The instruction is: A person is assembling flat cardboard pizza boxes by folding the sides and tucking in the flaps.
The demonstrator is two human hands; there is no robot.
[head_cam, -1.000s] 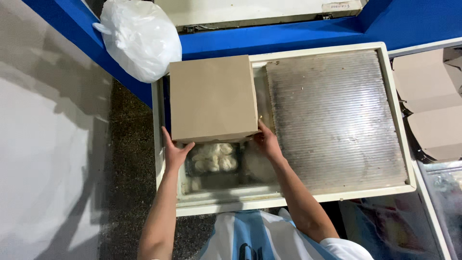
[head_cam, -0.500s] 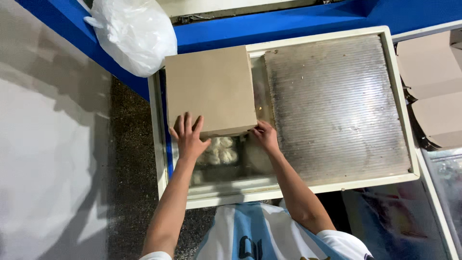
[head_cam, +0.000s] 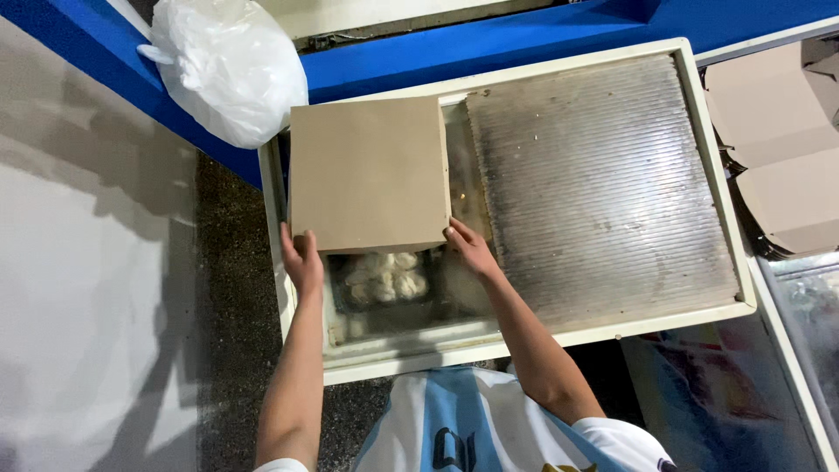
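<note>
Currently: Flat Brown Box Held at Its Near Edge Over an Open Chest Freezer

Currently the flat square brown cardboard box [head_cam: 369,175] lies across the left opening of the white chest freezer [head_cam: 717,175], covering most of that opening. Its far edge sits near the freezer's back rim; its near edge overhangs the cavity.

Left hand [head_cam: 303,260]: pressed against the box's near-left corner, fingers [head_cam: 288,240] curled up along the side edge. Right hand [head_cam: 470,247]: at the near-right corner, fingers [head_cam: 454,232] bent against the front edge. Both hands are partly closed in contact with the box; whether either fully grips it or merely steadies it cannot be told.

Handling assessment: the box appears to be stiff board with crisp edges and a smooth matt face, likely light if empty; its contents are not visible. The face offers no purchase, so the edges and corners are the sound holds, one hand per side as now. Board may crush at the corners under hard pinching.

Surroundings: pale rounded frozen lumps in clear wrapping [head_cam: 384,275] lie in the cavity below the near edge. A ribbed, frosted sliding lid [head_cam: 603,183] covers the right half. A bulging white plastic bag [head_cam: 229,65] rests on the blue ledge [head_cam: 489,44] behind. Flattened cardboard cartons [head_cam: 778,149] lie to the right.
</note>
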